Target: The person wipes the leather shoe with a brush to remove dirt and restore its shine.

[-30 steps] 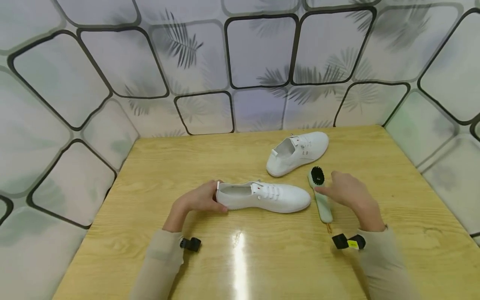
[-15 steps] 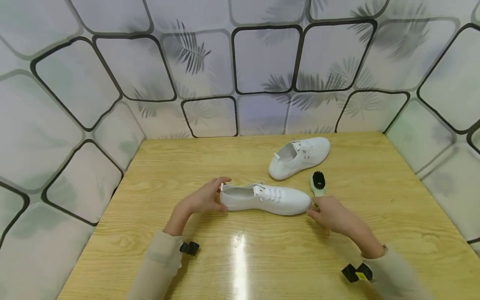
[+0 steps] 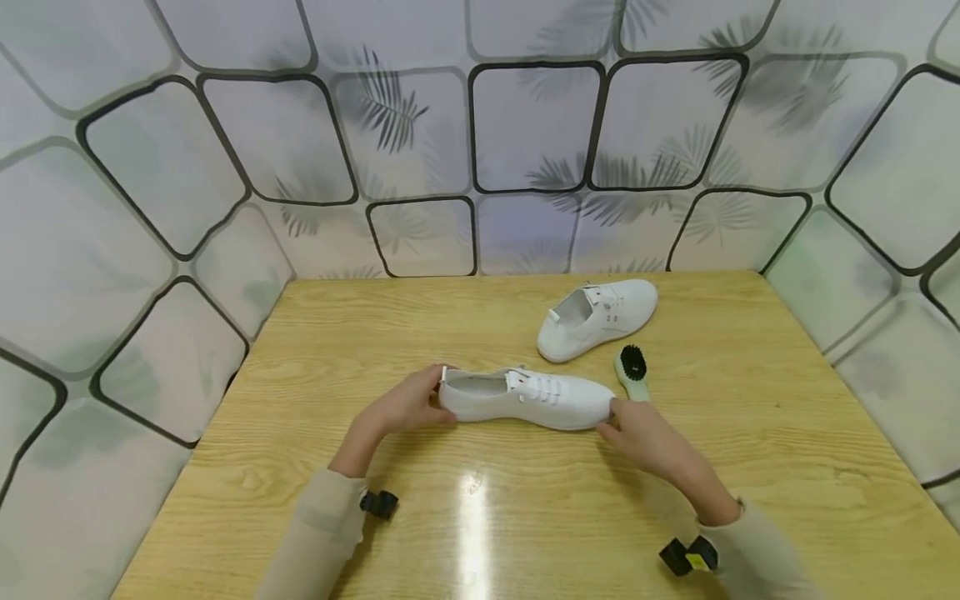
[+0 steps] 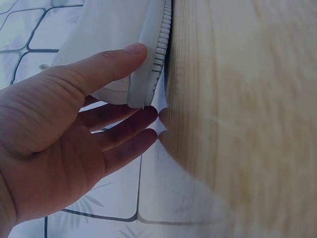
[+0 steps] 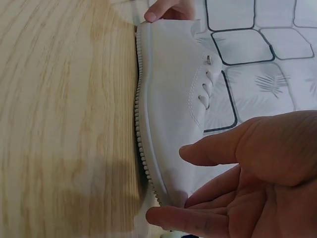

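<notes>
Left hand [image 3: 408,402] grips the nearer shoe [image 3: 558,407] by its heel; right hand [image 3: 643,435] (seemingly) pinches its toe.

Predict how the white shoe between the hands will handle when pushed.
The shoe probably flexes, since its open, laced upper looks soft. It seems unlikely to roll, standing upright on its long sole. The ribbed edge suggests some grip on the table.

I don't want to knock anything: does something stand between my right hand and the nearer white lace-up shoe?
Nothing visible does: your right hand has its fingers at the toe of that shoe. The pale green, black-bristled brush lies partly behind that hand, not between them.
</notes>
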A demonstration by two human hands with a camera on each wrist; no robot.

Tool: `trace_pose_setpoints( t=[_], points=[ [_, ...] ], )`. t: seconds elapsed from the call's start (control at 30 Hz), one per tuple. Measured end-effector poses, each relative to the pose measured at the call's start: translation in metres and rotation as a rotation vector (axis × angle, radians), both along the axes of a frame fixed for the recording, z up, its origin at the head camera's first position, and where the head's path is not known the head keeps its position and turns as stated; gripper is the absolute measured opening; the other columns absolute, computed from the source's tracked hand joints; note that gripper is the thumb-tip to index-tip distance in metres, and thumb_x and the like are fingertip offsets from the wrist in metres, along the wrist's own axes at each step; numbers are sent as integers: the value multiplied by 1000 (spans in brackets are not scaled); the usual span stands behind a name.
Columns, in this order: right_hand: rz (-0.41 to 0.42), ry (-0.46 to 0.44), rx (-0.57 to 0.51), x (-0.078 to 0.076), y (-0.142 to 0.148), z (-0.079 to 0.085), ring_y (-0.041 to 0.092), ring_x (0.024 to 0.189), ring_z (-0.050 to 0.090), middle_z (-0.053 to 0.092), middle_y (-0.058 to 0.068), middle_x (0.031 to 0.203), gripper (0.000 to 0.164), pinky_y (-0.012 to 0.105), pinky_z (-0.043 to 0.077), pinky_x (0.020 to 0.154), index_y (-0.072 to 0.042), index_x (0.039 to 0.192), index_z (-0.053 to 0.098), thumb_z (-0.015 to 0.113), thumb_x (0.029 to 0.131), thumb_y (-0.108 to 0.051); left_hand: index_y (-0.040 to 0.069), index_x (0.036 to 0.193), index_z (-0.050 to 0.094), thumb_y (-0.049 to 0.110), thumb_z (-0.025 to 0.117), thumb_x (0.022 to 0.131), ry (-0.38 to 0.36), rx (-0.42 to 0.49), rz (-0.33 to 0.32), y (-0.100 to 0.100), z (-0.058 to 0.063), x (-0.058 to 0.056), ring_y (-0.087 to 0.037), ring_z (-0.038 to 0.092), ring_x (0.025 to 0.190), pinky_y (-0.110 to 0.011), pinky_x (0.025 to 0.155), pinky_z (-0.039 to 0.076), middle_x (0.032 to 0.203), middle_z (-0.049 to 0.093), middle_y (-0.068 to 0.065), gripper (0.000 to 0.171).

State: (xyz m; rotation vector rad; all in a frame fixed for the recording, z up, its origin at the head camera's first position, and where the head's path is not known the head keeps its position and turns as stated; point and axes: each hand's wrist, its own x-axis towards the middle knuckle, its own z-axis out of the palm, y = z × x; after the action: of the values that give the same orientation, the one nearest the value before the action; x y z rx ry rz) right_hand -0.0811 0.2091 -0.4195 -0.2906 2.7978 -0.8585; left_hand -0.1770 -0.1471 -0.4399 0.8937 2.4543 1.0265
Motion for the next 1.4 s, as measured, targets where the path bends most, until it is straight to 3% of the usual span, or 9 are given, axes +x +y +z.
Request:
trace_pose_setpoints(
  t=[0.3,0.57,0.77,0.9,1.0,1.1,1.17,1.27,1.4],
  points=[
    [39,18,46,-16,-20,0,16,64,46,53,4,74,13,30,39,57,4,94,60,62,95,-9,3,137,50,8,81,83,0,8,56,-19,-2,2,-24,62,104,-35,85,53,124,61,-12,63],
    [129,28,52,-51,-42,0,14,57,43,49,2,65,18,28,37,55,-3,78,57,59,95,-9,0,138,50,11,81,83,6,-48,112,-46,2,12,-24,61,105,-36,84,52,126,62,-13,64],
    [175,-40,-17,-81,-64,-1,12,51,39,45,-1,59,23,26,33,51,-6,74,55,57,96,-11,-3,132,53,14,85,79,3,-119,132,-69,7,23,-19,58,96,-34,80,49,115,64,-11,64],
    [140,-102,-141,-103,-84,-5,14,54,45,52,3,63,18,26,36,54,-4,80,55,56,96,-13,-4,125,55,13,85,77,-20,-124,123,-84,13,28,-18,57,90,-31,75,48,107,64,-8,59],
    [85,-183,-276,-117,-103,-11,19,66,55,67,15,93,31,29,43,61,6,119,59,53,99,-18,-5,122,55,13,86,76,-42,-123,125,-92,15,32,-18,56,88,-30,74,47,102,63,-8,58],
    [50,-240,-403,-133,-121,-19,26,92,63,54,22,137,61,34,50,77,2,154,27,49,103,-25,-5,122,55,14,86,75,-56,-110,135,-95,14,32,-18,56,89,-32,77,47,103,62,-7,60],
    [37,-281,-488,-141,-134,-23,30,119,57,30,20,158,68,40,48,95,-2,157,13,47,105,-29,-4,121,55,16,86,74,-54,-105,136,-95,12,32,-18,56,90,-32,79,47,103,62,-7,60],
    [31,-325,-589,-148,-153,-28,31,147,26,10,15,165,71,46,31,115,-3,158,8,46,106,-33,-4,118,55,20,88,72,-42,-109,142,-92,9,33,-18,56,90,-33,80,47,102,61,-7,61],
    [5,-333,-656,-150,-176,-33,28,151,7,4,13,165,73,44,17,120,-4,158,5,46,106,-37,-5,118,53,25,87,72,-29,-124,176,-88,7,35,-17,56,87,-33,78,47,100,61,-6,65]
  ],
)
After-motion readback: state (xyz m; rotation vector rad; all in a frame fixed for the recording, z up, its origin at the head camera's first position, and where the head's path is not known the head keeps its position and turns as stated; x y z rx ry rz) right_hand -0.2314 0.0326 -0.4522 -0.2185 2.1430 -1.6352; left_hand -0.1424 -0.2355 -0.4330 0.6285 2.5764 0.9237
